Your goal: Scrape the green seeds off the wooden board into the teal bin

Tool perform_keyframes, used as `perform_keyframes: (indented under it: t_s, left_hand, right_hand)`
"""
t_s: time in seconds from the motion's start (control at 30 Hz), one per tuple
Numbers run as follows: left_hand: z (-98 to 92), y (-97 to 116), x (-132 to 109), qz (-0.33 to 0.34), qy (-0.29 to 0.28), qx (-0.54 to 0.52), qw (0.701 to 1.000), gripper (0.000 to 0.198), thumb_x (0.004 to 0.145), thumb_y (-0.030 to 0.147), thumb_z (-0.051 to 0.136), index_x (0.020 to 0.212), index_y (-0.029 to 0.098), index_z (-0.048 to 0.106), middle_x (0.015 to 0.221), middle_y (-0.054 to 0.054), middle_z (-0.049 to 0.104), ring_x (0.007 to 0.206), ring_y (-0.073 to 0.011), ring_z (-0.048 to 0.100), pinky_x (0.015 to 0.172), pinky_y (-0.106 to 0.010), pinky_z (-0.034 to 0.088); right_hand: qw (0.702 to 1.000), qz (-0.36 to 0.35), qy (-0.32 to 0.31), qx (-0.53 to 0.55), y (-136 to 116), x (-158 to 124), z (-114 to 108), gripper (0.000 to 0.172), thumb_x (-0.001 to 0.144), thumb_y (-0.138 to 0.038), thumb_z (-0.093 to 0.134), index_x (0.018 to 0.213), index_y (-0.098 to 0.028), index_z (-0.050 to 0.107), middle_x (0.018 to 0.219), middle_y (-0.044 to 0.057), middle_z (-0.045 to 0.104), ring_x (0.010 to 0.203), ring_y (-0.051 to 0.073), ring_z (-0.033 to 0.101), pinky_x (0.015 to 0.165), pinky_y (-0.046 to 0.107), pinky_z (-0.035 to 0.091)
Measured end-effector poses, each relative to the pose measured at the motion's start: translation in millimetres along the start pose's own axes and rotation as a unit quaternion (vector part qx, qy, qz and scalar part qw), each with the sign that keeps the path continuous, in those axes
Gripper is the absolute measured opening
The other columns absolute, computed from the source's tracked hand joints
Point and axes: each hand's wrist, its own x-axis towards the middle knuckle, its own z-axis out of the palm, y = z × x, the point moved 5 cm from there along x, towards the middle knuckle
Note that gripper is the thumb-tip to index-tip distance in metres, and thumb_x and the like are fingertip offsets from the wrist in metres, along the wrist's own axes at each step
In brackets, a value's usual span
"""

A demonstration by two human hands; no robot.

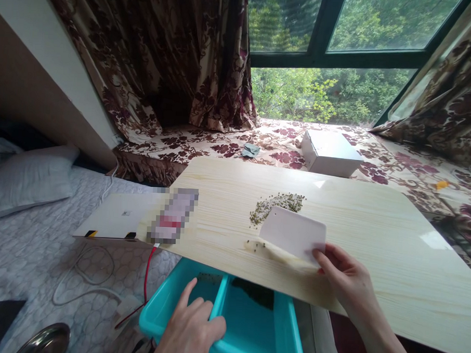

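Note:
A pale flat scraper [293, 232] is pinched at its right corner by my right hand [346, 280], over the wood-patterned table [373, 229]. Just beyond the scraper lies a spread of small dark greenish grains [292, 202], with a few stray ones near its left edge. Below the table's front edge is a turquoise bin [268, 331] with two compartments. Dark material lies in its right compartment, and some small bits show in the left one. Over the left compartment and divider, my left hand [196, 320] has its index finger stretched out and holds nothing visible.
A blurred-out phone-like object [175, 215] with a red cable [148, 274] lies at the table's left end, beside a white box [116, 215]. Another white box [332, 152] stands on the floral window ledge near a grey-green cloth [250, 150]. A metal bowl [49, 340] is at lower left.

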Motion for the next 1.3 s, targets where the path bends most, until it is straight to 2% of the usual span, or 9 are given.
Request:
perform_keyframes:
  t_s: [0.13,0.33,0.53,0.67,0.77,0.93,1.0,1.17,1.3]
  left_hand:
    - [-11.2,1.2,0.4,-0.024,0.005,-0.004,1.0,0.033,0.064,0.043,0.078,0.062,0.022,0.053,0.062,0.007,0.046,0.063,-0.0142,0.052,0.105,-0.058,0.026]
    - [-19.2,-0.6,-2.7,-0.052,-0.001,-0.001,0.999,0.032,0.063,0.042,0.08,0.063,0.022,0.055,0.063,0.007,0.049,0.066,-0.0152,0.054,0.105,-0.059,0.025]
    - [-21.5,-6.3,-5.9,-0.064,-0.035,-0.003,0.997,0.031,0.066,0.041,0.079,0.064,0.021,0.056,0.064,0.006,0.051,0.068,-0.0164,0.057,0.103,-0.062,0.025]
    - [-19.0,-10.4,-10.7,-0.068,-0.039,-0.006,0.997,0.031,0.065,0.043,0.079,0.064,0.021,0.056,0.064,0.006,0.051,0.068,-0.0166,0.057,0.104,-0.062,0.024]
    - [-17.1,-14.1,-14.5,-0.077,-0.018,-0.011,0.997,0.031,0.063,0.042,0.079,0.063,0.022,0.056,0.064,0.007,0.05,0.067,-0.016,0.055,0.106,-0.06,0.022]
    - [-23.6,-11.8,-16.3,-0.084,-0.007,-0.004,0.996,0.032,0.063,0.043,0.079,0.062,0.022,0.055,0.062,0.007,0.048,0.065,-0.0154,0.053,0.107,-0.058,0.021]
    - [-27.2,-6.4,-15.8,-0.081,-0.003,0.001,0.997,0.034,0.063,0.045,0.079,0.062,0.022,0.055,0.062,0.007,0.049,0.066,-0.0157,0.054,0.106,-0.058,0.022]
    - [-12.6,15.3,-17.0,0.001,0.055,0.018,0.998,0.038,0.063,0.056,0.075,0.059,0.023,0.055,0.059,0.007,0.046,0.06,-0.0146,0.051,0.103,-0.055,0.029]
    - [2.2,26.6,-22.3,0.042,0.121,0.059,0.99,0.022,0.073,0.024,0.067,0.057,0.024,0.053,0.053,0.007,0.036,0.052,-0.0119,0.041,0.106,-0.051,0.025]
  right_hand:
    - [1.0,0.006,0.01,-0.002,0.7,-8.2,-5.3,0.025,0.056,-0.037,0.073,0.074,-0.02,0.074,0.067,0.004,0.074,0.057,0.018,0.064,0.048,0.024,0.05]
    - [0.994,0.002,-0.109,-0.023,-7.6,-25.7,4.5,0.026,0.059,-0.041,0.073,0.075,-0.021,0.075,0.068,0.005,0.074,0.056,0.019,0.064,0.046,0.024,0.05]
    - [0.999,-0.011,-0.021,0.022,-15.1,-8.8,12.5,0.024,0.054,-0.037,0.075,0.071,-0.02,0.073,0.064,0.004,0.072,0.055,0.018,0.063,0.046,0.024,0.05]
    - [0.999,-0.037,-0.035,0.005,-14.6,-1.9,30.6,0.022,0.06,-0.038,0.07,0.074,-0.02,0.073,0.071,0.005,0.074,0.068,0.023,0.068,0.057,0.028,0.053]
    - [0.995,-0.056,-0.085,-0.013,-16.4,-11.8,41.2,0.022,0.064,-0.039,0.067,0.074,-0.02,0.073,0.073,0.006,0.075,0.074,0.024,0.069,0.063,0.03,0.055]
    - [0.968,-0.047,-0.243,-0.045,-19.1,-44.5,42.6,0.024,0.069,-0.042,0.067,0.074,-0.019,0.073,0.073,0.006,0.074,0.07,0.022,0.068,0.06,0.028,0.055]
    - [0.977,-0.049,-0.206,-0.026,-20.4,-46.7,26.7,0.022,0.065,-0.04,0.071,0.073,-0.02,0.074,0.072,0.005,0.074,0.067,0.021,0.067,0.058,0.027,0.055]
    - [0.998,-0.046,0.027,0.02,-21.0,-29.6,-25.0,0.024,0.055,-0.037,0.075,0.071,-0.02,0.074,0.064,0.004,0.072,0.045,0.015,0.056,0.043,0.027,0.049]
    - [0.996,-0.048,0.076,0.03,-21.5,-18.1,-34.4,0.024,0.055,-0.035,0.072,0.072,-0.018,0.073,0.066,0.005,0.073,0.049,0.017,0.059,0.045,0.028,0.05]
